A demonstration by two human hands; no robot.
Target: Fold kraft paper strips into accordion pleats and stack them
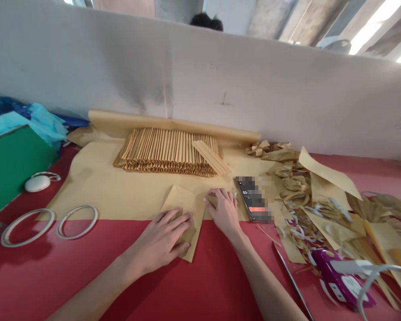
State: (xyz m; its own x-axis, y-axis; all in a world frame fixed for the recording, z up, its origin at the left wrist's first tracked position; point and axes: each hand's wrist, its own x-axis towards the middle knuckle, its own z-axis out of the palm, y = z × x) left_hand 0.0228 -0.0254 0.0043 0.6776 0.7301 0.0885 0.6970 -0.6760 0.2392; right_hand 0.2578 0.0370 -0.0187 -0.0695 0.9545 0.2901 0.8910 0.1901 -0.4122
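Note:
My left hand [162,243] lies with its fingers spread over a piece of brown kraft paper [195,223], which is set at a slant on the table edge of a larger sheet. My right hand [224,211] rests just to the right of that piece. Its fingers are bent, and the thumb and forefinger are by the paper's right edge; nothing shows in its grip. Behind both hands stands a thick row of pleated brown paper [167,154], with one flat pleated strip [212,157] lying aslant on its right end.
The large brown sheet [96,187] covers part of the red table [127,298]. A phone [249,196] lies right of my right hand. Paper scraps [324,223], a purple device [341,276] and a thin blade [292,276] are at right. Tape rings [77,237] sit at left.

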